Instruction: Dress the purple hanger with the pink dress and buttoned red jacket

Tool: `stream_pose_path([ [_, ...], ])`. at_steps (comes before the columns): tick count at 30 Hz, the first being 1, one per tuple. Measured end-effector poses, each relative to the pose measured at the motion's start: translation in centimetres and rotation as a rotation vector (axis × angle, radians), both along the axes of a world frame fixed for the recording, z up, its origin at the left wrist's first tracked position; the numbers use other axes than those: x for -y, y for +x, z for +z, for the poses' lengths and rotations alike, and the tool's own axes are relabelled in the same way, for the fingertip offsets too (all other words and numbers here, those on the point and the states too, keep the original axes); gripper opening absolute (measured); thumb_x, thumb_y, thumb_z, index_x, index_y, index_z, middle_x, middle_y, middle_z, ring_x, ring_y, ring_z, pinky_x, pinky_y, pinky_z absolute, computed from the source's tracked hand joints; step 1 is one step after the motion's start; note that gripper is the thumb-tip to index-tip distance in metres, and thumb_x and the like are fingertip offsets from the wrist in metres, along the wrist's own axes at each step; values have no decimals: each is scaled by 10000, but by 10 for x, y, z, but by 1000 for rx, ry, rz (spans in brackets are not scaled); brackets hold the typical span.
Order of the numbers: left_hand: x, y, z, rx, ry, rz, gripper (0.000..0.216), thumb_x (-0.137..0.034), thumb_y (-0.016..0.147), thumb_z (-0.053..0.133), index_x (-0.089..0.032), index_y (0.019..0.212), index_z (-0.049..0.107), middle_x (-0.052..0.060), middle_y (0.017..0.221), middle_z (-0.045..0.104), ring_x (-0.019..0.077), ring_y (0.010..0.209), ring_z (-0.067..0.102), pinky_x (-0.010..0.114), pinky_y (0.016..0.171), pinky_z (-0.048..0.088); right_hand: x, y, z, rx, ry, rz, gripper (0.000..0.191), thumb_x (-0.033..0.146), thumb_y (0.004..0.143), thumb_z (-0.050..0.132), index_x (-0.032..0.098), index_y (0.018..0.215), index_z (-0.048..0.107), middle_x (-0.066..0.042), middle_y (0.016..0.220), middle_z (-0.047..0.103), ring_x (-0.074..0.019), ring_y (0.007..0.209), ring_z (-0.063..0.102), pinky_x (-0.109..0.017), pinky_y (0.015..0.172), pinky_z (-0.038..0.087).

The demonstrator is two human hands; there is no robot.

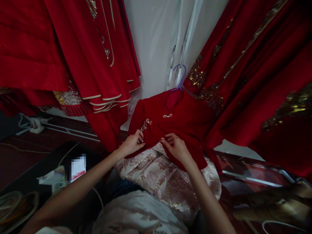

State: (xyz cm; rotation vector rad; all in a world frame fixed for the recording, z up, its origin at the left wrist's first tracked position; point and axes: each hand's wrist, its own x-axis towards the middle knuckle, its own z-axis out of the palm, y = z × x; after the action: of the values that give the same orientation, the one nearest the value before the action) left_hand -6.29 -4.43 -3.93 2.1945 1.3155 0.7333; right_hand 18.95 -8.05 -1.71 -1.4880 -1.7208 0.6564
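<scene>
A red top with beaded trims lies across my lap, its neck on a purple hanger. My left hand is closed at the left part of its front, fingers curled on the cloth just below a beaded trim. My right hand pinches the top's edge by a small beaded piece; the fingertips partly cover it. Another short beaded trim sits higher, below the neck opening. Under the top, a pale pink, shiny patterned fabric spreads over my lap.
Red garments with cream piping hang at the left, and red garments with gold beading at the right. A pale cabinet front stands behind. On a dark surface at the left are a phone-like blurred item, a white box and coiled cable.
</scene>
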Motion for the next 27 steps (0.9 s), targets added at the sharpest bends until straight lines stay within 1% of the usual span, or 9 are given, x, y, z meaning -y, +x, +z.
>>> stream_pose_path([
  [3, 1, 4, -8, 22, 41, 75, 333, -337, 781, 633, -219, 966, 383, -12, 812, 600, 136, 647, 617, 258, 605, 480, -4, -20, -16, 140, 130, -102, 327, 240, 705, 675, 190, 1003, 550, -67, 943, 606, -173, 769, 595, -324, 708, 513],
  [6, 1, 8, -19, 25, 123, 120, 332, -311, 799, 608, -217, 1000, 362, 6, 870, 578, 147, 707, 624, 279, 654, 496, -8, -24, -21, 95, 109, -80, 254, 167, 674, 634, 205, 902, 528, -14, 833, 588, -141, 693, 561, -269, 651, 467],
  [11, 0, 13, -31, 80, 140, 100, 297, -235, 837, 518, -215, 1073, 339, 8, 876, 556, 148, 734, 615, 288, 693, 506, -12, 4, -4, -163, -40, 81, 223, 146, 612, 616, 198, 795, 500, 42, 692, 526, -108, 621, 511, -221, 582, 401],
  [14, 1, 15, -25, 91, 161, 72, 299, -161, 811, 492, -219, 1077, 368, 5, 879, 557, 142, 755, 609, 284, 727, 499, -6, 23, 17, -275, -75, 186, 221, 192, 635, 615, 186, 828, 509, 31, 739, 529, -103, 652, 508, -216, 589, 401],
  [16, 4, 17, -16, 106, 151, 79, 327, -142, 784, 508, -218, 1080, 391, -6, 849, 559, 134, 725, 604, 271, 707, 493, 2, 30, 32, -333, -76, 200, 225, 210, 657, 615, 184, 849, 501, 27, 762, 529, -98, 667, 515, -210, 596, 406],
  [19, 12, 21, 1, 162, 109, 60, 320, -148, 769, 531, -214, 1065, 429, -23, 799, 558, 114, 669, 588, 238, 646, 484, 14, 23, 50, -395, -38, 215, 221, 214, 686, 612, 193, 860, 478, 27, 779, 529, -92, 675, 521, -200, 599, 409],
  [21, 20, 26, 9, 215, 74, 18, 314, -156, 771, 542, -214, 1064, 447, -24, 800, 565, 101, 657, 586, 219, 622, 485, 20, 8, 53, -425, 20, 212, 224, 219, 703, 611, 202, 873, 466, 29, 781, 534, -93, 667, 526, -201, 598, 416],
  [24, 27, 35, 12, 330, -1, -33, 314, -172, 771, 568, -209, 1061, 452, -16, 821, 592, 97, 680, 608, 217, 641, 512, 19, -21, 37, -367, 133, 96, 245, 199, 712, 602, 212, 907, 455, 35, 760, 539, -98, 623, 526, -206, 575, 418],
  [27, 26, 39, 3, 383, -61, -19, 269, -186, 767, 592, -196, 1008, 474, -8, 799, 613, 107, 707, 628, 228, 657, 531, 8, -41, 4, -181, 189, 47, 267, 133, 703, 553, 208, 944, 465, 22, 777, 540, -107, 627, 534, -222, 599, 446],
])
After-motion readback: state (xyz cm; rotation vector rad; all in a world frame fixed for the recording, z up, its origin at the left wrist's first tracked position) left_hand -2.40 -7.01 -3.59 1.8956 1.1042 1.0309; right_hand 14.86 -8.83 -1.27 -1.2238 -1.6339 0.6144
